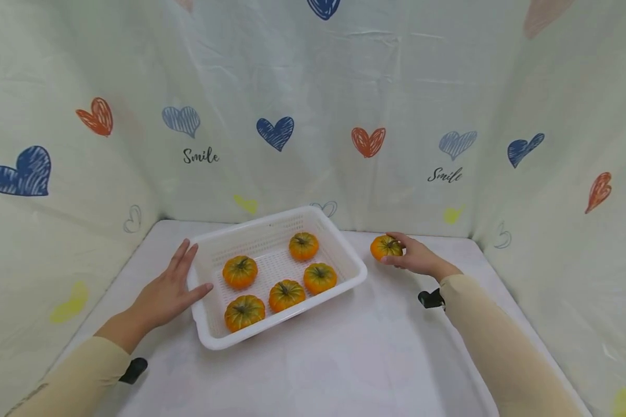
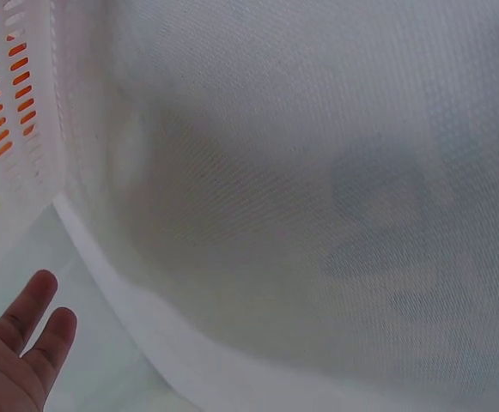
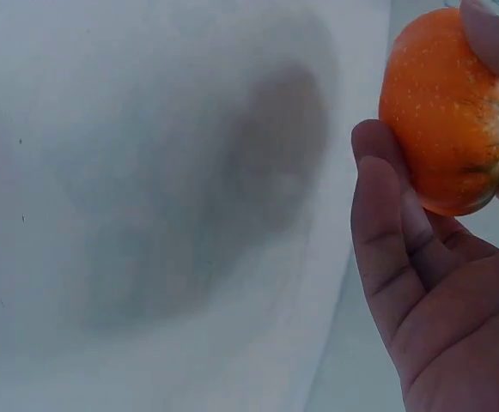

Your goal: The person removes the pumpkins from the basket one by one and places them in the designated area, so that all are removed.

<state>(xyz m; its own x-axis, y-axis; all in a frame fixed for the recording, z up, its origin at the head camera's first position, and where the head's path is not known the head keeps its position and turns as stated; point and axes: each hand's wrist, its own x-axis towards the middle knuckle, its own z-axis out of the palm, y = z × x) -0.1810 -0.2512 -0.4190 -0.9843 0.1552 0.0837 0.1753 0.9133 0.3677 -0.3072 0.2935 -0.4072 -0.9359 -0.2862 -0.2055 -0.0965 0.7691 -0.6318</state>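
Between the thumb and fingers of my right hand (image 1: pixel 412 255) is a small orange pumpkin (image 1: pixel 385 248) with a green-tinged top, to the right of a white plastic basket (image 1: pixel 350 255). In the right wrist view the pumpkin (image 3: pixel 447 112) hangs over the white table, its stem pointing right. My left hand (image 1: pixel 168 289) lies at the basket's left side with fingers spread, its thumb over the rim. The left wrist view shows two fingers (image 2: pixel 51 343) extended near the basket's slotted wall (image 2: pixel 26 129). Several similar pumpkins (image 1: pixel 287 295) sit inside the basket.
The white-covered table (image 1: pixel 344 359) extends in front of the basket and to its right. Behind and on both sides hangs a pale curtain (image 1: pixel 313 75) printed with hearts and the word Smile. A black wrist device (image 1: pixel 430 299) shows at the right sleeve.
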